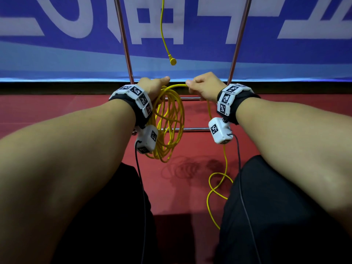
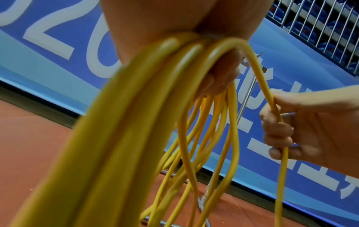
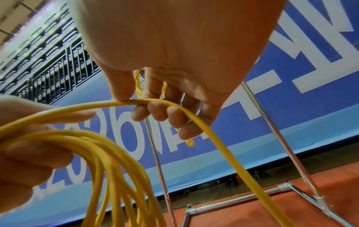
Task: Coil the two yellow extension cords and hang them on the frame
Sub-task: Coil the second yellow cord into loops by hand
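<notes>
My left hand (image 1: 155, 86) grips the top of a coil of yellow extension cord (image 1: 168, 126) whose several loops hang below it (image 2: 194, 138). My right hand (image 1: 202, 85) pinches the same cord (image 3: 155, 102) just right of the coil, thumb on top and fingers curled under. From there the loose cord (image 1: 217, 187) drops to the red floor between my legs. A second yellow cord (image 1: 162, 31) hangs from above inside the metal frame (image 1: 124, 44), its plug (image 1: 173, 61) dangling just above my hands.
The frame's two chrome uprights (image 1: 239, 40) and low crossbars (image 1: 190, 129) stand directly ahead on the red floor (image 1: 57, 111). A blue banner with white lettering (image 1: 285, 54) runs behind. My legs in black (image 1: 276, 206) flank the loose cord. Railings and seating (image 3: 48, 61) rise beyond the banner.
</notes>
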`<control>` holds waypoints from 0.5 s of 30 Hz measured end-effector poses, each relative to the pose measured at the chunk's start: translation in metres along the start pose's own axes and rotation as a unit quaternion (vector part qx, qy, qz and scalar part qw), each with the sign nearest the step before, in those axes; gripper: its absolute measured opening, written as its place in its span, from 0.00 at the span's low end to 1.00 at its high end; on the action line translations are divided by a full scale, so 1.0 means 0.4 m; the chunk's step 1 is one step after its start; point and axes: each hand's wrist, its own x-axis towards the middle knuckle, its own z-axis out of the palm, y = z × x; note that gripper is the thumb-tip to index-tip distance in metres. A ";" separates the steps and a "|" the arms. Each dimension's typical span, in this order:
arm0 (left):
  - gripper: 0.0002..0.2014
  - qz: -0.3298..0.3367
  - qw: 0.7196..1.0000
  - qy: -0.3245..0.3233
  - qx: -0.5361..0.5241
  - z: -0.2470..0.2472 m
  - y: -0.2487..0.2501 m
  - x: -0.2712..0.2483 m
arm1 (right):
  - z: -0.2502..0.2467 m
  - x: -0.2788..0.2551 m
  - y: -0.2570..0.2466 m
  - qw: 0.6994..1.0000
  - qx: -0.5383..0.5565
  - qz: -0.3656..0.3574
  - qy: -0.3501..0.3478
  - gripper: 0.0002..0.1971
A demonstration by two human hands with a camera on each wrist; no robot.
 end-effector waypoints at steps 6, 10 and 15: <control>0.26 0.004 0.999 -0.040 0.009 0.028 0.010 -0.012 | 0.032 -0.015 -0.056 0.996 -0.049 -0.066 -0.036 0.16; 0.28 0.007 1.000 -0.023 0.020 0.031 0.007 0.001 | 0.036 -0.018 -0.067 0.996 -0.039 -0.076 -0.022 0.14; 0.31 0.030 0.999 0.016 0.027 0.032 0.011 -0.003 | 0.038 -0.017 -0.055 0.995 0.039 -0.076 -0.045 0.12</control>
